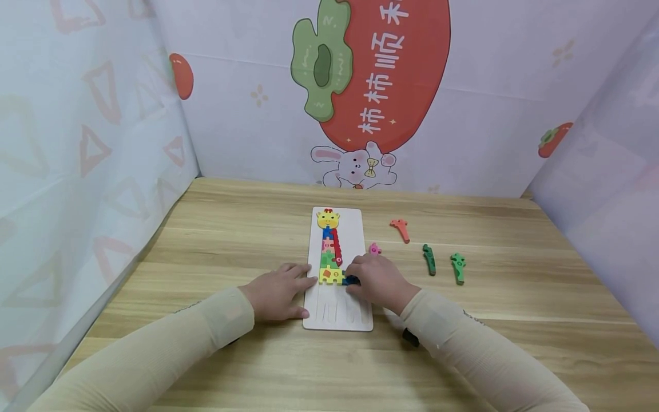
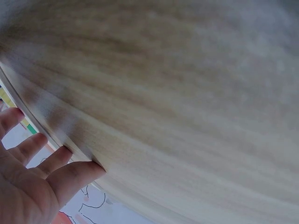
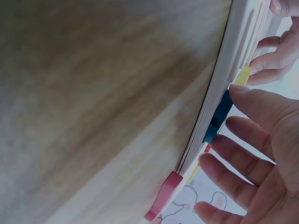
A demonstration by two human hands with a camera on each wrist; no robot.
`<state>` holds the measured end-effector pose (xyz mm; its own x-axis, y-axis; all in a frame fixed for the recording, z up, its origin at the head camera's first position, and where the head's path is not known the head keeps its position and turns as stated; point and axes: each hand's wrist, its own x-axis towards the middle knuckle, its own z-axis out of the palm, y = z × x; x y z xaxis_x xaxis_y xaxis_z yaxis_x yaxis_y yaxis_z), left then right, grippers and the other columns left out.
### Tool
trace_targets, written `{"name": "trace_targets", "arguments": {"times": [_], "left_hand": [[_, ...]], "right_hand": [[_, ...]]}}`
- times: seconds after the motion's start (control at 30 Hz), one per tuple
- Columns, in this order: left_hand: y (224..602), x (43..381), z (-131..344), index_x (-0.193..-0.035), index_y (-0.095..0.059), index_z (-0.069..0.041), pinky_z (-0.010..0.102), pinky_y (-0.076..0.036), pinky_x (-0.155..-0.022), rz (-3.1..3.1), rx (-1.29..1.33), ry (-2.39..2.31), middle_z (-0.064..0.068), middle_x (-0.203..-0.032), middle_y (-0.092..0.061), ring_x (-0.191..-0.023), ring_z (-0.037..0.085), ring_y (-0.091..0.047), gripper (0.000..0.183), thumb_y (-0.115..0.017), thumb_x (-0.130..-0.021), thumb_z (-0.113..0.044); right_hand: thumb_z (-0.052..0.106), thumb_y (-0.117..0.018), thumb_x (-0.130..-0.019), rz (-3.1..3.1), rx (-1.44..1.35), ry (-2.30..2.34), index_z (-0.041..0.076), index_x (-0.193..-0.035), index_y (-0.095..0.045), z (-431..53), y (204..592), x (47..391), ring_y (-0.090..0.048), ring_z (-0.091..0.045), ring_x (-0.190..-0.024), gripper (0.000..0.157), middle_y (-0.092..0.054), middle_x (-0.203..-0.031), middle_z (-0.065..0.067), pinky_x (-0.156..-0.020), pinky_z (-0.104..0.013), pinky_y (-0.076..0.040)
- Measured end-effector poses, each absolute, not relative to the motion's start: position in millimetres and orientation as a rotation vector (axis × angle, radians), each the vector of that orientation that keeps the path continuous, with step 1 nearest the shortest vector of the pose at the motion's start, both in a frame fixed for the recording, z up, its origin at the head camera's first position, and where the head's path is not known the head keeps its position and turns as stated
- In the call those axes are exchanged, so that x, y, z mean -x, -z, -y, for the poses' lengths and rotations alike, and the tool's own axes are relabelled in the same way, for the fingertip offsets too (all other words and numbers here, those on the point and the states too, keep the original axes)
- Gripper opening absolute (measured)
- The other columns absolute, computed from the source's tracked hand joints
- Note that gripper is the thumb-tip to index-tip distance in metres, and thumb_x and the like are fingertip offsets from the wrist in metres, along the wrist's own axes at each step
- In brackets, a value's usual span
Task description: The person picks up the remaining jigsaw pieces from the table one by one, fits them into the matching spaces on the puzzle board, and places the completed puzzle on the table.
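A pale wooden puzzle board point(image 1: 337, 313) lies flat on the table. On it is a partly assembled giraffe: a yellow head point(image 1: 328, 220), a neck of coloured pieces, a long red piece point(image 1: 337, 245) and a yellow body piece point(image 1: 331, 276). My right hand point(image 1: 382, 281) pinches a dark blue puzzle piece point(image 3: 218, 115) beside the yellow one, thumb at one end and a fingertip at the other. My left hand point(image 1: 278, 292) rests at the board's left edge with its fingers spread, fingertips touching the rim.
To the right of the board lie a pink piece point(image 1: 375, 249), an orange piece point(image 1: 400, 229), a dark green piece point(image 1: 429, 260) and a lighter green piece point(image 1: 458, 268). A black object point(image 1: 410, 337) shows by the right forearm. Printed cloth point(image 1: 247, 137) walls the table's back and sides.
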<state>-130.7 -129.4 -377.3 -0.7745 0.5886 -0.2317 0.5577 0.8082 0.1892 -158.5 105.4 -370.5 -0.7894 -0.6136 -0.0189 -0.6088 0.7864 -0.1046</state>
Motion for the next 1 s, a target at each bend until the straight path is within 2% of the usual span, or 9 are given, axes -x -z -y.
{"name": "trace_targets", "arguments": {"times": [1.0], "left_hand": [[377.4,131.1,128.7,-0.136,-0.039,-0.026,0.043,-0.037,-0.096,-2.711,-0.842,-0.146,0.003,-0.144,-0.027,-0.130,0.026,-0.026,0.070,-0.053,-0.077,-0.061]], "right_hand": [[0.037,-0.072,-0.074,-2.922,0.988,0.155,0.021,-0.104,-0.069,-104.7,370.3,159.1,-0.053,-0.011,-0.081,0.034,-0.063,-0.094,0.004,-0.075,-0.025,-0.048]]}}
